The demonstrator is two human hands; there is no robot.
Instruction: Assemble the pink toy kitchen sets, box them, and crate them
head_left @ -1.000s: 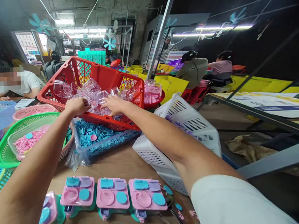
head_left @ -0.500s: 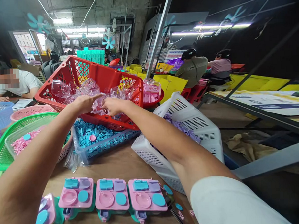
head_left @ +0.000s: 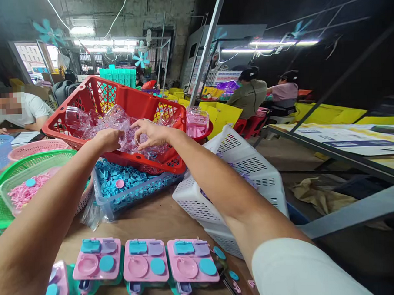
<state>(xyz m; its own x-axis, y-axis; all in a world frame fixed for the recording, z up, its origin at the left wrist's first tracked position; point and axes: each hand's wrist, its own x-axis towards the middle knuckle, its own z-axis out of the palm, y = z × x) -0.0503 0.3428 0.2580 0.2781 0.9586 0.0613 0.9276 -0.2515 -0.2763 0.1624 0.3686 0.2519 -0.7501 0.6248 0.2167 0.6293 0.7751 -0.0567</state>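
Note:
Both hands are in a tilted red plastic basket (head_left: 142,97) of loose clear plastic pieces (head_left: 115,118). My left hand (head_left: 109,139) is at the near side of the pile, seen from the back with its fingers curled; what they hold, if anything, is hidden. My right hand (head_left: 150,134) reaches over the pile beside it, fingers bent and apart, near or touching the clear pieces. On the table in front stand several pink toy cases (head_left: 145,260) in a row, with blue and purple lids and green undersides.
Beneath the red basket is a clear bin (head_left: 138,195) of small blue parts. A white crate (head_left: 259,166) with purple parts leans at the right. Green and pink baskets (head_left: 37,159) stand left. A metal post (head_left: 208,47) rises behind. A co-worker (head_left: 28,109) sits at far left.
My left hand has drawn slightly back to the left, its extended finger now curled. My right hand has lifted a little and its fingers have spread. The view has shifted slightly.

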